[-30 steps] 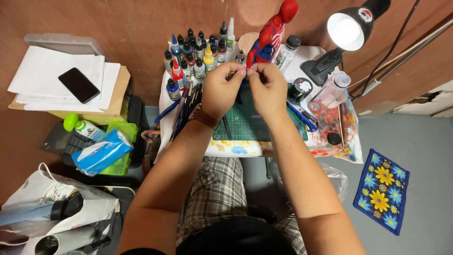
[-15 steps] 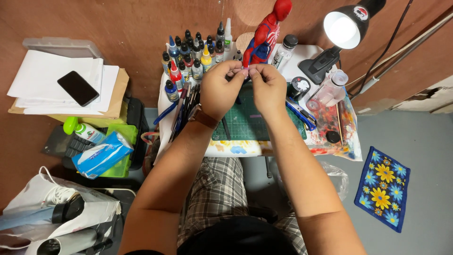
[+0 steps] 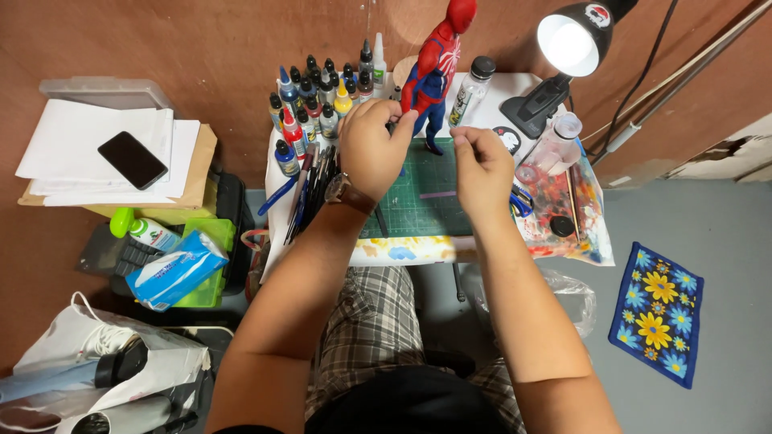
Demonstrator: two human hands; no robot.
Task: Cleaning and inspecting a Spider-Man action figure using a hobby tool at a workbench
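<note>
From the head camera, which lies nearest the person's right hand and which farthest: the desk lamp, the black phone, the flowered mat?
From the right hand:
1. Desk lamp, just above and to its right on the table.
2. Flowered mat, on the floor, lower right.
3. Black phone, far left on the papers.

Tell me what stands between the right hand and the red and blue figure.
Nothing visible does. The right hand hovers over the green cutting mat, just right of the red and blue figure, with open mat between them. The left hand already touches the figure from the other side.
</note>
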